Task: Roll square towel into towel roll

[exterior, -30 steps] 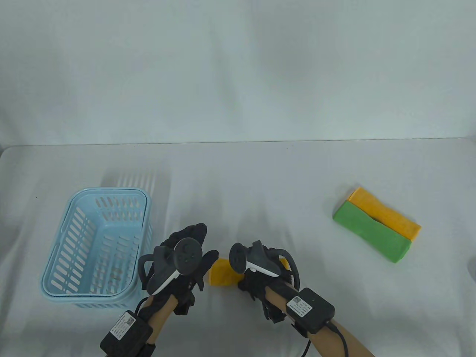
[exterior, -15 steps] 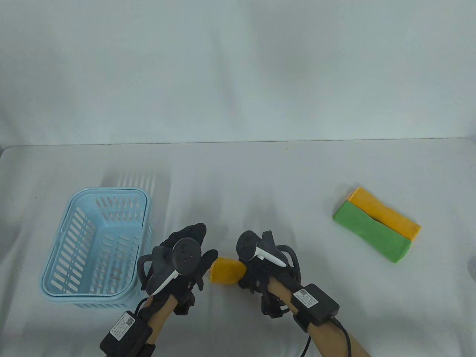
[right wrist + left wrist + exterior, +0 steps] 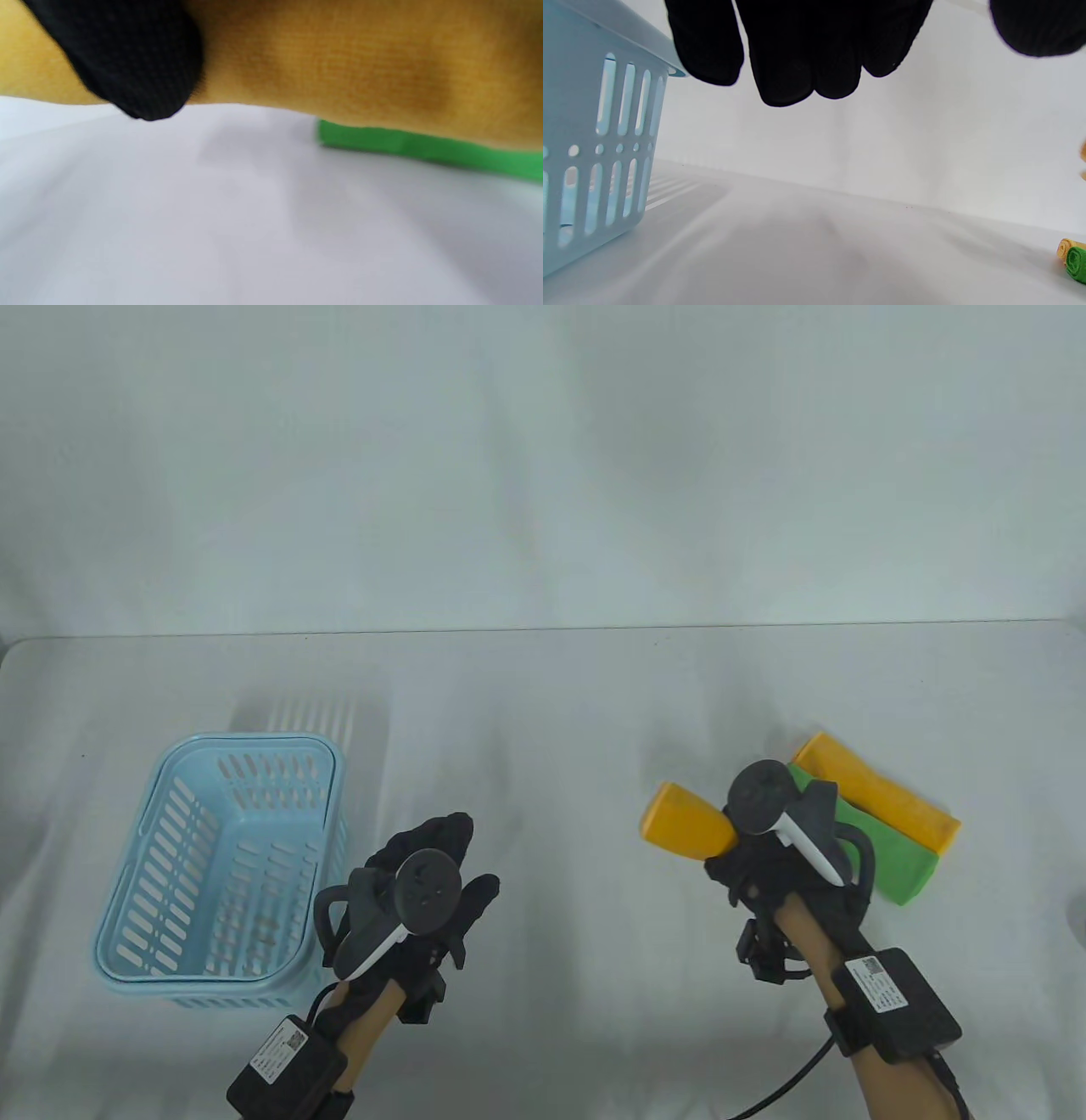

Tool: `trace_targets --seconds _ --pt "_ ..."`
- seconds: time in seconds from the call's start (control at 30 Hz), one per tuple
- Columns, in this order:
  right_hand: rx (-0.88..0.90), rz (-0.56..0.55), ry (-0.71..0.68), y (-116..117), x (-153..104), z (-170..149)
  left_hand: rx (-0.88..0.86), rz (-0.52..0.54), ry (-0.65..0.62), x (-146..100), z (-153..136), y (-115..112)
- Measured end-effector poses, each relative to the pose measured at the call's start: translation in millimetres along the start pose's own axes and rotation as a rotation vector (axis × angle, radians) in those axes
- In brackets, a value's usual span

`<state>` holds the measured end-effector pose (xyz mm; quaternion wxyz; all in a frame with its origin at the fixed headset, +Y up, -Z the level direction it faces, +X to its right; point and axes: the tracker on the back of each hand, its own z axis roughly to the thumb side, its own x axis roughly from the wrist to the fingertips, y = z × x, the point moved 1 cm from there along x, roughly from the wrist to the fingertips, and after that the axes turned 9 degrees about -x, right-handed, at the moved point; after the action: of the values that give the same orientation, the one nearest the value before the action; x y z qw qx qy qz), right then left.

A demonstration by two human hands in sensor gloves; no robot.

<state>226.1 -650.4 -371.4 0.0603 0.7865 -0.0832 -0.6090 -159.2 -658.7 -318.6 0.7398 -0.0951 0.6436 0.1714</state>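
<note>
Now R hand (image 3: 785, 865) grips yellow roll (image 3: 687, 819) nr green roll (image 3: 891, 861).

This looks like a data-recording studio or lab set rather than a home. A plain white cloth-covered worktop (image 3: 543, 687) meets a bare white backdrop (image 3: 543, 458). Both arms carry strapped black sensor boxes (image 3: 895, 1003) with cables, probably recording gear.

Table view: high, front-on, looking down. Wrist views: low, skimming the table (image 3: 560, 704); all share green roll (image 3: 891, 861).
</note>
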Motion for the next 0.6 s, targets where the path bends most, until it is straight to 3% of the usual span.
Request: trace_targets --seconds 0.13,0.33,0.6 --pt "-0.06 -0.022 0.139 23.8 22.5 -35.6 0.006 -0.009 -0.009 0.7 1.8 -2.8" --pt "-0.183 -0.07 0.252 71.1 45.6 -50.9 0.012 -0.014 0.001 0.4 1.9 -4.7" --pt "-0.221 -0.082 0.279 84.9 52.1 -54.6 0.021 -0.031 0.005 2.8 0.8 -8.7"
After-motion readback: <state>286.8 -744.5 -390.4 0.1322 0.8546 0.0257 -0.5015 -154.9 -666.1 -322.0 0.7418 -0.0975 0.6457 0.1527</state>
